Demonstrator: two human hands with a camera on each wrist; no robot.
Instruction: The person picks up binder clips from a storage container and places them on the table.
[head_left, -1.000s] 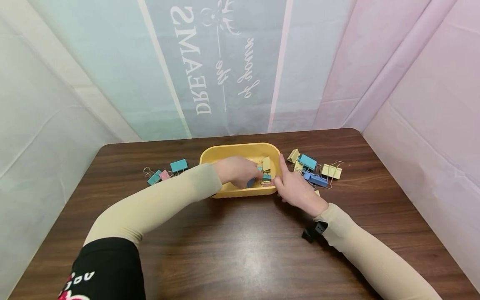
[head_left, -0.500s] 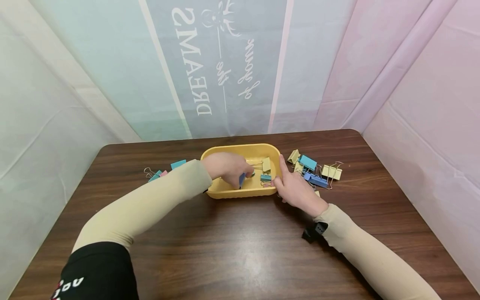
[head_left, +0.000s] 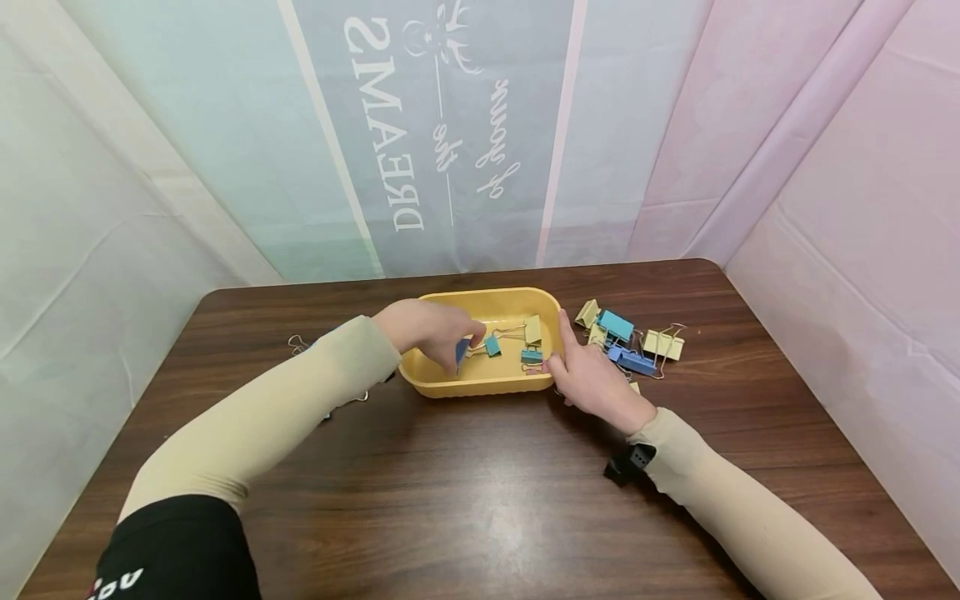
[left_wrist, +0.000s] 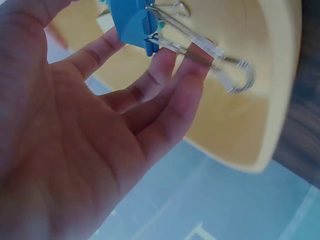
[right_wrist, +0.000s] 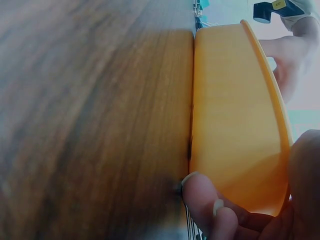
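Observation:
A yellow plastic basket (head_left: 487, 388) stands on the table near its back edge. My left hand (head_left: 431, 327) is over the basket's left end and pinches a blue binder clip (head_left: 462, 352) between thumb and fingers. The left wrist view shows this blue binder clip (left_wrist: 132, 22) with its wire handles against the fingertips. My right hand (head_left: 597, 377) holds the basket's right end, its index finger lying along the rim; other fingers curl against the outer wall (right_wrist: 235, 125). Inside the basket lie a yellow binder clip (head_left: 532, 330), small teal binder clips (head_left: 492, 346) and a pink one.
Right of the basket is a loose pile of binder clips, among them a teal one (head_left: 616, 324), a blue one (head_left: 632, 360) and a yellow one (head_left: 663, 344). More clips on the left are mostly hidden under the left forearm (head_left: 277, 417). Cloth walls surround the table (head_left: 480, 500).
My left hand has moved left within the basket, carrying the blue binder clip and uncovering a small teal one. The forearm now hides the left clips. My right hand has stayed put.

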